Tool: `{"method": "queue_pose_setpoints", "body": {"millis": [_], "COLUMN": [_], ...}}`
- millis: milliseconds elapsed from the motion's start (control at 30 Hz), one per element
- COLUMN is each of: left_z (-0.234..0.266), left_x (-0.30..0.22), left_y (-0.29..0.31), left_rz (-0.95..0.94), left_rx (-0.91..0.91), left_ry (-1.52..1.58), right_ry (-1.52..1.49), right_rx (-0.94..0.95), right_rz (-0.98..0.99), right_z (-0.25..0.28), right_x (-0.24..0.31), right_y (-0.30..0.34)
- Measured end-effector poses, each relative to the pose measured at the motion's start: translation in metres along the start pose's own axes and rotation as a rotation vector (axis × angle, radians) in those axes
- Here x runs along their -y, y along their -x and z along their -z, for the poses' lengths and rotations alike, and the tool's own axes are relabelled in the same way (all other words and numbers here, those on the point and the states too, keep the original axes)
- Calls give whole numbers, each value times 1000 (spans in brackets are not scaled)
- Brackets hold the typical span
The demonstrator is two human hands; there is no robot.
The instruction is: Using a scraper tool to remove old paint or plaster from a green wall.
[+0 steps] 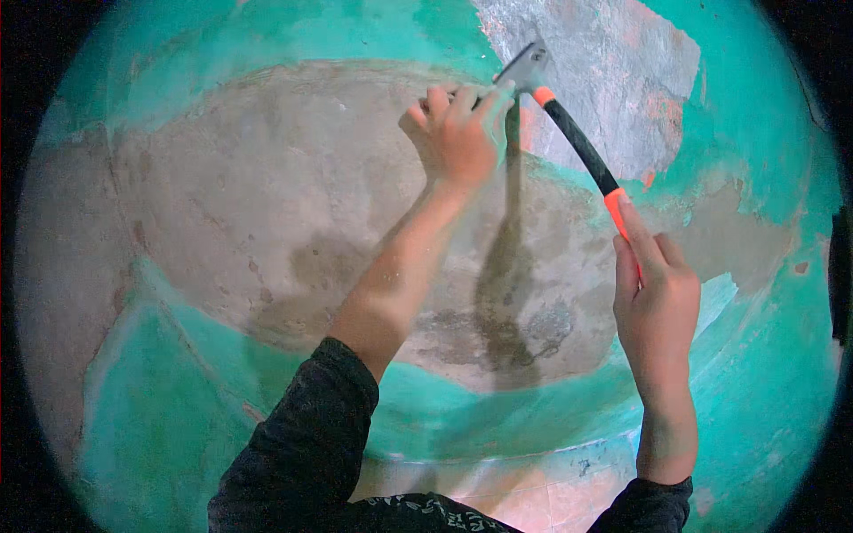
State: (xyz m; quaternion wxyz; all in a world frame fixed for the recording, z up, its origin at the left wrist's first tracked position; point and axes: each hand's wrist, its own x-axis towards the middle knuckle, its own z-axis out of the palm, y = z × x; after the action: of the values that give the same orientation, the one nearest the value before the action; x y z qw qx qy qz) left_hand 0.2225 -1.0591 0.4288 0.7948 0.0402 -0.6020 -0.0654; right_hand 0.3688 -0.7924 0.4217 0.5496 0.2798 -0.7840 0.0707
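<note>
The green wall (400, 27) fills the view, with a broad brown patch (222, 178) across its middle and a smaller grey patch (622, 80) at upper right. The scraper (577, 138) slants over the grey patch's left edge, blade uppermost. The right hand (659, 293) has its fingers wrapped round the lower handle, one lying along it. The left hand (462, 142) has its fingers loosely bent and parted, one tip at the blade; whether they grip it, I cannot tell. Scraping paint seems the step in hand; the next stroke probably calls for steady blade pressure.
</note>
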Motion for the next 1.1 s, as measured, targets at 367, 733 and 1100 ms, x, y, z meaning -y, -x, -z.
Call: {"method": "queue_pose_setpoints", "body": {"millis": [367, 733, 1100], "left_z": [-1, 5, 2], "left_x": [7, 9, 16], "left_y": [1, 7, -2], "left_rz": [-41, -41, -116], "left_rx": [-67, 7, -39], "left_ry": [13, 29, 72], "right_ry": [-91, -78, -90], "right_rx": [30, 39, -13], "right_rz": [-32, -50, -51], "right_z": [3, 5, 1], "right_x": [7, 17, 18], "right_y": [-8, -2, 1]}}
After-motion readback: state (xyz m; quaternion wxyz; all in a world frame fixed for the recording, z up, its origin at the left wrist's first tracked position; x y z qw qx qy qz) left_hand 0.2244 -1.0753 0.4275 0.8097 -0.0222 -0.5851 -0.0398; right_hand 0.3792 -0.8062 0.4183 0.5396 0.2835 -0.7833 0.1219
